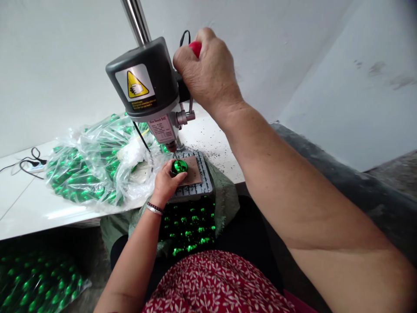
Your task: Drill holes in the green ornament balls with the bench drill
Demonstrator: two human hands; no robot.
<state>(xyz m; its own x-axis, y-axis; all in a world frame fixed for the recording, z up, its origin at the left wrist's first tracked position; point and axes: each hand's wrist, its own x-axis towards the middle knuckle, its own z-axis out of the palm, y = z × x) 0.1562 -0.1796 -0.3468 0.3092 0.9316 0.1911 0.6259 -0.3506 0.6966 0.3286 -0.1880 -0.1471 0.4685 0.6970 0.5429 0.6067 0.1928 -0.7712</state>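
Observation:
A shiny green ball (180,167) rests on a brown board (194,170) on the base of a bench drill (143,80). My left hand (167,180) holds the ball from its left side, with thumb and fingers around it. Right above the ball is the drill's tip; whether it touches the ball is too small to tell. My right hand (210,69) is closed around the red-ended handle (195,48) at the upper right of the drill. Dark bits lie around the base plate (206,184).
Clear plastic bags (94,161) of green balls lie left of the drill on the white table (19,208). More green balls sit below the base by my lap, and another bag (39,278) is at the lower left. A power strip (36,166) with cables lies far left.

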